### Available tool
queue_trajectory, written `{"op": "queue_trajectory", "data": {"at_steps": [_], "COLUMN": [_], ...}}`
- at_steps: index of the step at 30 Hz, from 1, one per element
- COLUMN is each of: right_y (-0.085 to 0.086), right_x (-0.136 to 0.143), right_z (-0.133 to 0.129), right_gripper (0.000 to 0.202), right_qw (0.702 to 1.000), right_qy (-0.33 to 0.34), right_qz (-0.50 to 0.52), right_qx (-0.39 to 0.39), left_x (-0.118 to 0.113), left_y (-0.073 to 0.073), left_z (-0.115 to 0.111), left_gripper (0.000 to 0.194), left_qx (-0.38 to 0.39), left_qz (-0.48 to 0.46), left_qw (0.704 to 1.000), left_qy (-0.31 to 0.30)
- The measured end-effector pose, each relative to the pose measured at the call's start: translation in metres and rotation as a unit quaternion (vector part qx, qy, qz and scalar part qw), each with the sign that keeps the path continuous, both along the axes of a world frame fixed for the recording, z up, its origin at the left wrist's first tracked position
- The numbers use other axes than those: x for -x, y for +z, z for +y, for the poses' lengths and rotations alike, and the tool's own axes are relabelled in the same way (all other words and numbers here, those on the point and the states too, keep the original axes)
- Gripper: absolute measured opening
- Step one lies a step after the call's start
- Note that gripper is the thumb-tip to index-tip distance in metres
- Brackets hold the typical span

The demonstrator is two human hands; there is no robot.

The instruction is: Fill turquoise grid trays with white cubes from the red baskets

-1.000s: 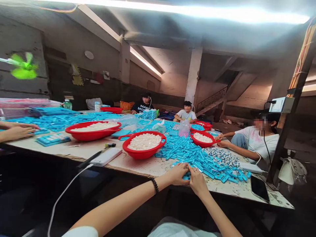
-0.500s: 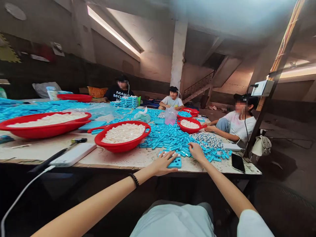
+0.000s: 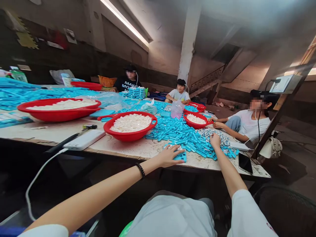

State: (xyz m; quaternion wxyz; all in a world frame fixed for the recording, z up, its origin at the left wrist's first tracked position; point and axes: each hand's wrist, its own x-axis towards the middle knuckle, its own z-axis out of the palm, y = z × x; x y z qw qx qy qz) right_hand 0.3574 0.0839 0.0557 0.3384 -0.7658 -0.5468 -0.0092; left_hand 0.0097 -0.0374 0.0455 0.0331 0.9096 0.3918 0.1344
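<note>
My left hand (image 3: 170, 156) lies with spread fingers over a blue slotted block (image 3: 182, 156) with white pieces in it, at the table's front edge. Further right, my right hand (image 3: 215, 141) reaches to the near side of a pile of small white-and-dark pieces (image 3: 223, 137); its fingers are bunched, and what they hold is too small to make out. A heap of blue pieces (image 3: 170, 129) spreads behind both hands. Left of my left hand stands a red basket (image 3: 130, 135) full of white pieces (image 3: 132, 122).
Another red basket (image 3: 59, 114) stands left, a smaller one (image 3: 196, 125) behind the heap. A white power bank (image 3: 84, 140) and a hammer (image 3: 89, 126) lie front left, a phone (image 3: 245, 163) front right. Three people sit around the table (image 3: 138, 152).
My right hand has moved right, from the blue heap to the white-and-dark pieces. My left hand stays on the blue block. The whole view has shifted a little.
</note>
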Motion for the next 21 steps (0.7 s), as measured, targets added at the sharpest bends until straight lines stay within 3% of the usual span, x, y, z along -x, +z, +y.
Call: {"op": "queue_trajectory", "data": {"at_steps": [3,6,9,12,16,21], "right_y": [-0.001,-0.001,0.0,-0.003,-0.009,-0.019], "right_x": [-0.002,0.005,0.031,0.077,0.139,0.174], "right_z": [-0.005,-0.011,-0.02,-0.036,-0.063,-0.078], "right_gripper": [0.029,0.032,0.03,0.026,0.023,0.015], "right_qw": [0.999,0.996,0.981,0.936,0.898,0.898], "right_qy": [0.01,0.035,0.107,0.231,0.372,0.408], "right_qz": [0.012,0.025,0.09,0.183,0.168,0.138], "right_qx": [-0.034,-0.073,-0.137,-0.194,-0.162,-0.087], "left_x": [0.002,0.009,0.018,0.023,0.021,0.013], "left_y": [0.018,0.031,0.031,0.021,0.015,0.02], "left_z": [0.002,0.006,0.006,0.002,-0.007,-0.011], "left_gripper": [0.045,0.045,0.041,0.039,0.04,0.038], "left_qx": [-0.014,0.0,0.011,0.007,-0.01,-0.012], "left_qz": [-0.003,-0.004,-0.007,-0.042,-0.07,-0.032], "left_qw": [1.0,1.0,0.999,0.996,0.982,0.978], "left_qy": [-0.005,0.007,0.036,0.084,0.175,0.204]}}
